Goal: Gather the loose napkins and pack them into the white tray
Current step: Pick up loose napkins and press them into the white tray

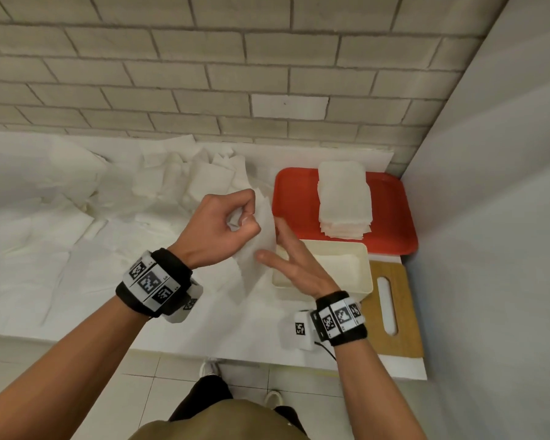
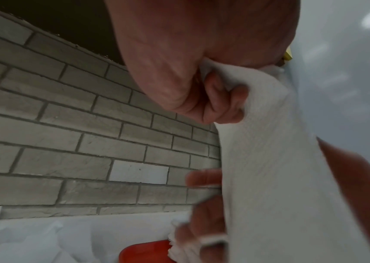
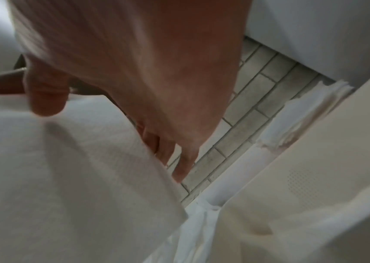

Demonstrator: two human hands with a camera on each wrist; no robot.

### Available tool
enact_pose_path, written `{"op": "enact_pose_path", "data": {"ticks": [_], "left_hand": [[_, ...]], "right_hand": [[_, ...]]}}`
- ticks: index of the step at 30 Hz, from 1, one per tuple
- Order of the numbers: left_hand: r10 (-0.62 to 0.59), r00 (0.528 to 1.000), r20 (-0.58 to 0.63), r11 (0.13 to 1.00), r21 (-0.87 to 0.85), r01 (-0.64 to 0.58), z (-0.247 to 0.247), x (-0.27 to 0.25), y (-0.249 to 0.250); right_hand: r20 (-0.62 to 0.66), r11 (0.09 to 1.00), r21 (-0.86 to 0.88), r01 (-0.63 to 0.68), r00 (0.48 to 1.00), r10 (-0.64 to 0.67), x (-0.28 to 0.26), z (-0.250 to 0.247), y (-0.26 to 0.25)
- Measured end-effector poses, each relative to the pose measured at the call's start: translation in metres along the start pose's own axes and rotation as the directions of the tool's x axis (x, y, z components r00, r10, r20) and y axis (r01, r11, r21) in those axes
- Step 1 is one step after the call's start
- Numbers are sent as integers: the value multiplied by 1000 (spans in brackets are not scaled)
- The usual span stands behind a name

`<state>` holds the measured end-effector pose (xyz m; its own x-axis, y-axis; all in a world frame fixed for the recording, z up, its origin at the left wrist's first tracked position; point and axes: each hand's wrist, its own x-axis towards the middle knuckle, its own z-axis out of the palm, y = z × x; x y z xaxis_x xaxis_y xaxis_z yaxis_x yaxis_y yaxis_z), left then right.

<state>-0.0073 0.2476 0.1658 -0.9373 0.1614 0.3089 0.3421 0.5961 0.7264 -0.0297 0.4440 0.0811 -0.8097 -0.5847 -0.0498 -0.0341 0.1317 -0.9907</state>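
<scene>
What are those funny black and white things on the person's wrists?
Both arms are bare, with no sleeves. The left wrist and the right wrist each wear a thick black band. White blocks on the bands carry square black-and-white checker codes. A thin black cable hangs from the right band. No gloves are visible on either hand.

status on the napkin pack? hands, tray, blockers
Left hand grips napkin; right hand open, fingers flat against it. White tray below, mostly empty. No blockers.
</scene>
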Motion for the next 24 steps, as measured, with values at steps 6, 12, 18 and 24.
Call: {"op": "enact_pose_path", "data": {"ticks": [6, 12, 18, 24], "left_hand": [[-140, 969, -205, 987, -109, 119, 12, 5, -8], [-229, 972, -50, 973, -48, 227, 70, -5, -40], [-242, 956, 165, 963, 158, 217, 129, -21, -64], [-320, 947, -25, 913, 259, 315, 84, -38, -130]], "right_hand": [[-233, 994, 108, -21, 971, 46, -36, -43, 15], [-658, 980, 6, -198, 738, 153, -64, -91, 38], [-685, 477, -632, -611, 728, 26, -53, -94, 89], [-746, 310, -646, -698, 663, -63, -41, -64, 62]]}}
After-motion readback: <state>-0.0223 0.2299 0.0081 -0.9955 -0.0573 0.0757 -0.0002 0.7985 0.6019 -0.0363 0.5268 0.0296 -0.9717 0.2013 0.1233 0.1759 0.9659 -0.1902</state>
